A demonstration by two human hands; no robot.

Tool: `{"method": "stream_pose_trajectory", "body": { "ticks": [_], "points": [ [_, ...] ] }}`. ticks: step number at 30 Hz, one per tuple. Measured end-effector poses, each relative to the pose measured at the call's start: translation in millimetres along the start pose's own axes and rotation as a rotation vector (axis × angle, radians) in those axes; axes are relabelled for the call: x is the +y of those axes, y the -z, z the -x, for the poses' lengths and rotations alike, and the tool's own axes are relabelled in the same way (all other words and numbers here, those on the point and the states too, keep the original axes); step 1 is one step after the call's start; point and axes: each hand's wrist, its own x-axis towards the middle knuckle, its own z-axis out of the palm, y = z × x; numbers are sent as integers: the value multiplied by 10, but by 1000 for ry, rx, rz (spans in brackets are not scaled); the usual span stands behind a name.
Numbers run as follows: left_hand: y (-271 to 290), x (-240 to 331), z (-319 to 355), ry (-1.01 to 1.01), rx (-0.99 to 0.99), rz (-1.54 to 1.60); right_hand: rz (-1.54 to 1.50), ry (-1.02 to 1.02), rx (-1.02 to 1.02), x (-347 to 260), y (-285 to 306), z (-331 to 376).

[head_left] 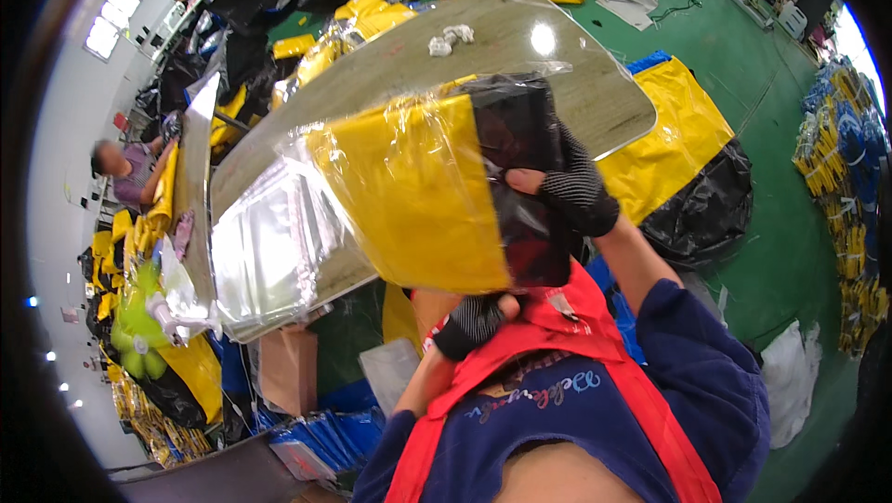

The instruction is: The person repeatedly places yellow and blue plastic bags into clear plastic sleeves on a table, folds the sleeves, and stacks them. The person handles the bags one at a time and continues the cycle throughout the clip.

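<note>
Tilted above the table, a folded yellow and black plastic sheet point(409, 187) sits inside a clear plastic bag. My right hand point(576, 189), in a dark striped fingerless glove, grips the black right edge with its thumb on top. At the lower edge, my left hand point(472, 325), gloved the same way, is closed on the package near its corner; its other fingers are partly hidden. Shiny clear plastic bags point(269, 252) lie on the table's left part, beside the package.
The table point(595, 85) has rounded corners and holds crumpled white scraps point(451, 39). Yellow and black sheeting point(664, 141) lies on the green floor at right. Tied bundles point(841, 215) are stacked far right. A green fan point(139, 322) and another person point(139, 173) are at left.
</note>
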Motion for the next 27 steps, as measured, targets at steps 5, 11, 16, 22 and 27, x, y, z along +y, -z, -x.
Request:
{"method": "stream_pose_trajectory", "body": {
  "ticks": [5,11,16,22,27],
  "points": [
    [583,1027,105,-248,241,-390,484,157,-422,-674,241,-81],
    [1032,543,107,-126,579,-504,814,373,-305,-701,-9,87],
    [826,111,156,-272,691,-221,106,-298,63,-237,502,137],
    [686,641,-56,-276,854,396,362,3,253,-125,216,-63],
    [933,765,146,-260,938,96,422,366,288,-292,-132,-13]
  ]
}}
